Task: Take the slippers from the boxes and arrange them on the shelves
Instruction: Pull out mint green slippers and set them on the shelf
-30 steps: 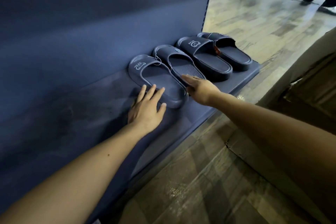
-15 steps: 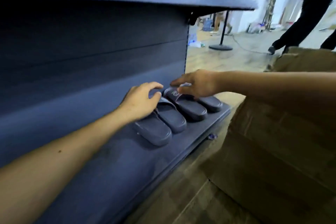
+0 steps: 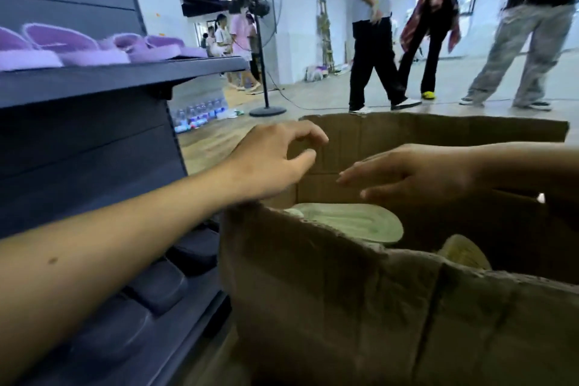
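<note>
An open cardboard box (image 3: 344, 291) stands right of the dark shelf unit. Inside it lie pale green slippers (image 3: 347, 221), sole up, and a yellowish slipper (image 3: 463, 255) partly hidden by the near flap. My left hand (image 3: 272, 160) hovers above the box's left corner, fingers loosely curled and holding nothing. My right hand (image 3: 407, 178) reaches over the box opening with fingers straight, empty. Dark grey slippers (image 3: 156, 288) sit in a row on the bottom shelf under my left forearm. Purple slippers (image 3: 94, 50) lie on the upper shelf (image 3: 125, 75).
Three people (image 3: 372, 41) stand on the floor beyond the box. A standing fan (image 3: 264, 56) with a round base is behind the shelf end. Packs of water bottles (image 3: 200, 114) sit on the floor by the shelf.
Both hands have left the dark slippers on the bottom shelf and moved right and up over the open box. My view has swung from the shelf toward the box and room.
</note>
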`<state>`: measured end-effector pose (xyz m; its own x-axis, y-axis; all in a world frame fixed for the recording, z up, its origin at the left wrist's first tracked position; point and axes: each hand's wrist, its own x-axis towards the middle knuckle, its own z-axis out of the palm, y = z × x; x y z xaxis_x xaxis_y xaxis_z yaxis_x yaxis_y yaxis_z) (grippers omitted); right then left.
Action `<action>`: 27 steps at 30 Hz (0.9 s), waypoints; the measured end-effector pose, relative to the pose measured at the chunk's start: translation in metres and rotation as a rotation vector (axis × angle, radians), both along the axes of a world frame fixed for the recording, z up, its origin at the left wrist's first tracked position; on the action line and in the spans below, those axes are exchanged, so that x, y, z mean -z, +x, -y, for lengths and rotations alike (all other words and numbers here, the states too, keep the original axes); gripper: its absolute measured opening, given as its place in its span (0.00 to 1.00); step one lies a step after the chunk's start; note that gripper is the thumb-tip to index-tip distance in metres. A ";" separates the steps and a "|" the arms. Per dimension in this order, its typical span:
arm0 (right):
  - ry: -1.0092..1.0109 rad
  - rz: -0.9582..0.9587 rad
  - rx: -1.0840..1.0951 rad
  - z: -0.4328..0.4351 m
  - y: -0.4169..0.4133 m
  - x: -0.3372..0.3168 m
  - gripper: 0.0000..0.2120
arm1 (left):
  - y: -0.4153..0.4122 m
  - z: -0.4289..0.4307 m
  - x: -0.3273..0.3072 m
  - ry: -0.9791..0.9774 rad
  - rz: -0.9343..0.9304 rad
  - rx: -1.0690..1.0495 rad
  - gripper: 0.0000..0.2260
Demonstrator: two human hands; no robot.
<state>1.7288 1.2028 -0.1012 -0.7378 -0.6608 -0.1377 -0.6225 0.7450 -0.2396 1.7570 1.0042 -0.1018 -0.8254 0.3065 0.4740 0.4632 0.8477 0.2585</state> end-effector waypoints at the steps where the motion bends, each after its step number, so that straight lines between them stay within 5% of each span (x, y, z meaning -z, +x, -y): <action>1: 0.005 0.041 0.024 -0.011 -0.004 0.007 0.20 | -0.011 -0.014 0.000 -0.040 0.016 0.015 0.11; 8: 0.026 0.173 0.083 -0.050 -0.025 0.045 0.19 | -0.072 -0.076 0.015 -0.258 0.300 0.133 0.10; 19: -0.407 0.408 0.454 -0.055 0.016 0.095 0.23 | -0.120 -0.147 0.053 -0.812 0.607 0.240 0.13; 27: -0.371 0.611 0.703 -0.055 0.058 0.116 0.22 | -0.071 -0.136 0.143 -0.506 0.672 0.229 0.22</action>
<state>1.7870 1.2581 -0.2168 -0.8487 -0.1796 -0.4974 0.2383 0.7099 -0.6628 1.6859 1.1400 -0.2450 -0.7735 0.5415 -0.3293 0.5212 0.8391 0.1556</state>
